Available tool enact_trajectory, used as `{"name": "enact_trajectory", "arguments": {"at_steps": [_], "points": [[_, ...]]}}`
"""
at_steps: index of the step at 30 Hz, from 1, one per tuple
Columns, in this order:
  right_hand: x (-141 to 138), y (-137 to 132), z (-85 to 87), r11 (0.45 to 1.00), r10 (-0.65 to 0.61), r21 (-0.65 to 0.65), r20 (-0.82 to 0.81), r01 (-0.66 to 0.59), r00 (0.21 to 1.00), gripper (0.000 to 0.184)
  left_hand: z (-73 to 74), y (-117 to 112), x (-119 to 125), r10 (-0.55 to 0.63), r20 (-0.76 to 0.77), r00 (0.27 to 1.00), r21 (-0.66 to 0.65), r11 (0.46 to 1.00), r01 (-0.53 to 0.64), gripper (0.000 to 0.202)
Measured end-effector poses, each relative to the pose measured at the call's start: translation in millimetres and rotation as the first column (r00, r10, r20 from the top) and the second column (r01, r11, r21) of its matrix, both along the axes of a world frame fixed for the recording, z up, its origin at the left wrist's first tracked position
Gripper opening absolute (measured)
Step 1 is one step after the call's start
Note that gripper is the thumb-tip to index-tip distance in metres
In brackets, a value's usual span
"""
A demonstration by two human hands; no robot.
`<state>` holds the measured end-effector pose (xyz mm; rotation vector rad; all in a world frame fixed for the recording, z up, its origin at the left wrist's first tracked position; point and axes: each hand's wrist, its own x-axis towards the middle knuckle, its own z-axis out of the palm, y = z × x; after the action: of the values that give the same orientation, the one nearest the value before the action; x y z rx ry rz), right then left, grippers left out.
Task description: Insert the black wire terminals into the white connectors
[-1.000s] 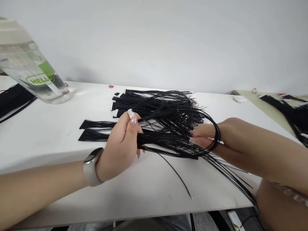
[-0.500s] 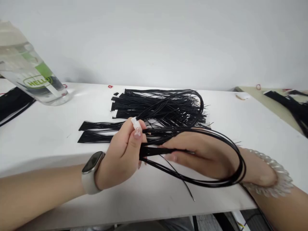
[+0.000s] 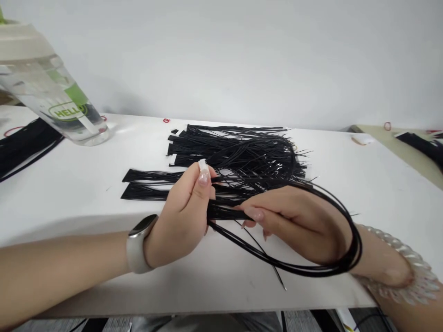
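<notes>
My left hand (image 3: 188, 216) is closed around a bundle of black wires (image 3: 226, 211). A white connector (image 3: 203, 164) sticks up between its thumb and index finger. From this hand the wires run to the right and bend into a large loop (image 3: 308, 272), which passes around my right hand and across its wrist. My right hand (image 3: 294, 226) pinches the flat strands between thumb and fingers, just right of my left hand. One wire end (image 3: 282, 281) hangs loose below. Two black wire bundles (image 3: 141, 191) lie on the table behind my left hand, partly hidden by it.
A pile of black wires (image 3: 238, 150) with white connectors lies behind the hands. A clear bottle (image 3: 69, 106) stands at the left, beside more black wires (image 3: 27, 145). Another dark bundle (image 3: 420, 145) lies far right. The white table's front edge (image 3: 207, 314) runs below my arms.
My right thumb now presses onto the strands beside my left hand. The wire arc above the connector has sunk lower over the pile. The view has shifted slightly; my left hand keeps its hold.
</notes>
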<state>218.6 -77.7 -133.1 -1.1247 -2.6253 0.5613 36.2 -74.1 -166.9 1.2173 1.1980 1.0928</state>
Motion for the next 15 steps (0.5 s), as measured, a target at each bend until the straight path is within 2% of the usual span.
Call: {"name": "enact_trajectory", "arguments": {"at_steps": [4, 7, 12, 15], "points": [[-1, -3, -5.5, 0.994, -0.108, -0.028, -0.031, 0.107, 0.994, 0.024, -2.8, 0, -3, -0.068, -0.051, 0.996, 0.034, 0.997, 0.069, 0.028], [-6, -5, -10.0, 0.994, -0.076, -0.075, -0.011, 0.075, 0.997, 0.025, -5.9, -2, -5, -0.126, -0.039, 0.991, 0.025, 0.992, 0.127, 0.029], [-7, -7, -9.1, 0.989, 0.013, 0.151, -0.023, -0.009, 1.000, 0.026, -6.4, -7, -6, -0.180, -0.044, 0.983, 0.009, 0.983, 0.181, 0.030], [-7, -8, -7.5, 0.985, 0.061, 0.164, -0.060, -0.050, 0.996, 0.031, -4.1, -8, -7, -0.206, -0.051, 0.977, 0.020, 0.978, 0.208, 0.031]]}}
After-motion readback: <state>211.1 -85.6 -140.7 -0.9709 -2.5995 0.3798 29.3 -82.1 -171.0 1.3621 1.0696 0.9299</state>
